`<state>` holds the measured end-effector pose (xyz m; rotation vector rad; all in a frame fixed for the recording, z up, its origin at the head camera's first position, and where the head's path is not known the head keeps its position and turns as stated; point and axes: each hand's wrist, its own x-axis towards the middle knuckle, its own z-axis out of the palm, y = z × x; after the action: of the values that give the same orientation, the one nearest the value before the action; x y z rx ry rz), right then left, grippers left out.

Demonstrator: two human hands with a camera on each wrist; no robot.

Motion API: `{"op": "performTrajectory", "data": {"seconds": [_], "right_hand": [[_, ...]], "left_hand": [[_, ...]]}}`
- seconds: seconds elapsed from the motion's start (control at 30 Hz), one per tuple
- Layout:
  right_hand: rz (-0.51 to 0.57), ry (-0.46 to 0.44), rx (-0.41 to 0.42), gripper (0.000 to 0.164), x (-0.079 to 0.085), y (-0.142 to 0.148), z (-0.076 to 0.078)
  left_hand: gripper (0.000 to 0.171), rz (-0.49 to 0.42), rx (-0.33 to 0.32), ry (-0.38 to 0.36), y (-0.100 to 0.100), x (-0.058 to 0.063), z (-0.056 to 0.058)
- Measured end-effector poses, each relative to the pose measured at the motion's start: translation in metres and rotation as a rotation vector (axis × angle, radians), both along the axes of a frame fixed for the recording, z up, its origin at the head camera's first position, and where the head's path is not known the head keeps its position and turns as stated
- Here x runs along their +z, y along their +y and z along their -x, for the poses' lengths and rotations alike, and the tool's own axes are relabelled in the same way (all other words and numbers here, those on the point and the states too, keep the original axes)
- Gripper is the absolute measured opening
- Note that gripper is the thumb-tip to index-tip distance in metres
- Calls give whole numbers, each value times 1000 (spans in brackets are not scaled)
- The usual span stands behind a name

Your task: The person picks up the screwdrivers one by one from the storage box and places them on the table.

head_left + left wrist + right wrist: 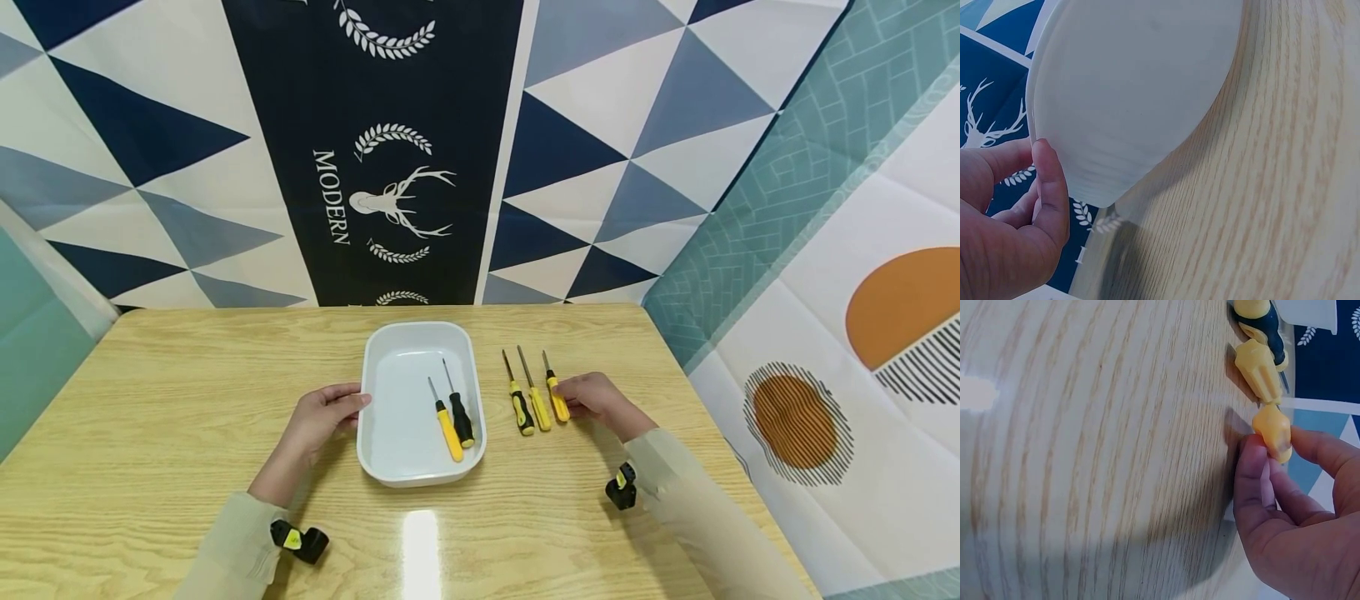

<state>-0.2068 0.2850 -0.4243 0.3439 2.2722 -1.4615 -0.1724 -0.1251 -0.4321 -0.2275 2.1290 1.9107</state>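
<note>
The rim of a white tray (pixel 422 482) is pinched at its left side between the thumb and fingers of the left hand (pixel 322 421). To the right of the tray, the yellow handle of the end screwdriver (pixel 557 403) is pinched by the fingers of the right hand (pixel 600 397); whether it is lifted cannot be told. Just beside it, a yellow screwdriver (pixel 539 410) and a yellow-and-black screwdriver (pixel 521 410) are laid on the wooden desk (pixel 187 392), shafts pointed away from the person. Inside the tray, toward its right wall, a yellow-handled screwdriver (pixel 449 435) and a black-handled screwdriver (pixel 461 421) are placed side by side. The desk is backed by a patterned cloth (pixel 600 150).
</note>
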Motion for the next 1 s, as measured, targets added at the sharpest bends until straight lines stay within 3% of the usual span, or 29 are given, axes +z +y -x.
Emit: {"op": "performTrajectory", "data": {"seconds": [0.43,1.0], "right_hand": [[-226,54,-43,35,3,-7,-2],[-290,45,-53,32,5,-12,-4]], "left_hand": [[47,-6,9,-6,1,1,0],[47,-21,-4,7,0,0,0]]}}
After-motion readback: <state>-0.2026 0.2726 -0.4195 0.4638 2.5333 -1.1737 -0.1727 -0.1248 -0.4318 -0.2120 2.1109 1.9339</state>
